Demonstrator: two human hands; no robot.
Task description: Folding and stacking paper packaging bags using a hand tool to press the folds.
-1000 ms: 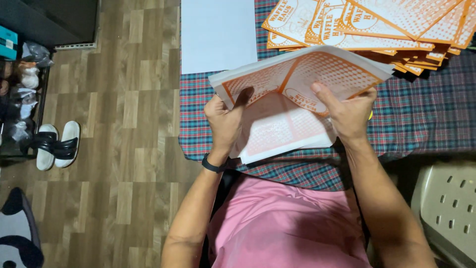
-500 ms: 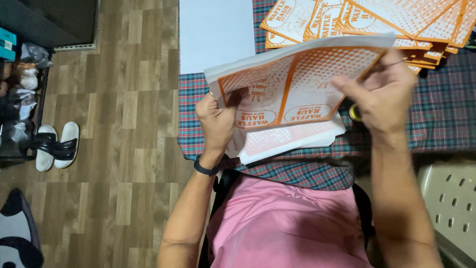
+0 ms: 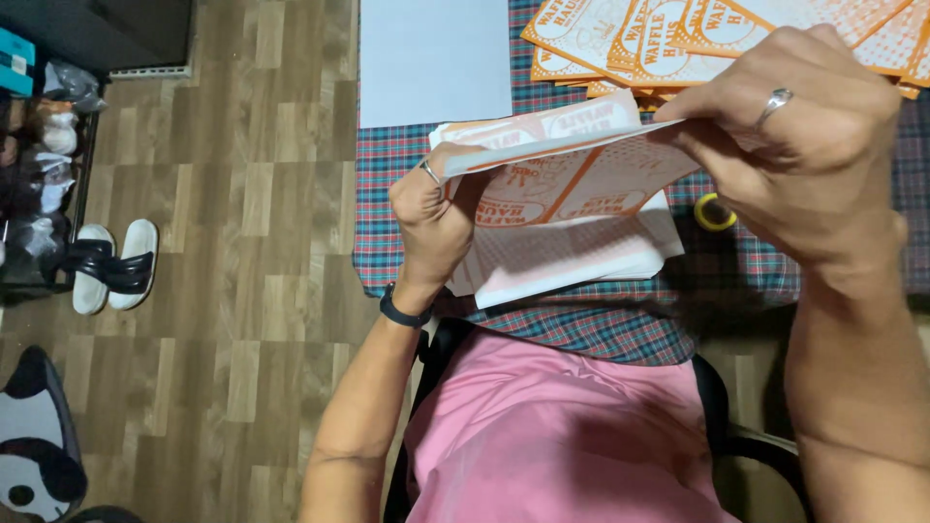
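Note:
Both hands hold one orange-and-white printed paper sheet [image 3: 572, 169] lifted edge-on above the table. My left hand [image 3: 433, 218] grips its left end with a ring on one finger and a dark band at the wrist. My right hand [image 3: 809, 160], also ringed, pinches the right end close to the camera. Under the sheet lies a small stack of similar papers [image 3: 581, 261] showing pale dotted backs. A fanned pile of orange printed sheets [image 3: 697, 39] lies at the far side of the table.
The table wears a plaid cloth [image 3: 601, 329]. A plain white sheet [image 3: 436, 58] lies at the far left of it. A yellow tape ring [image 3: 715, 211] sits near my right hand. White sandals [image 3: 111, 266] and a cluttered shelf [image 3: 39, 145] stand on the wooden floor at left.
The sheet has been raised and tipped from facing the camera to nearly edge-on. My right hand moved up and nearer to the camera. My left hand kept its grip.

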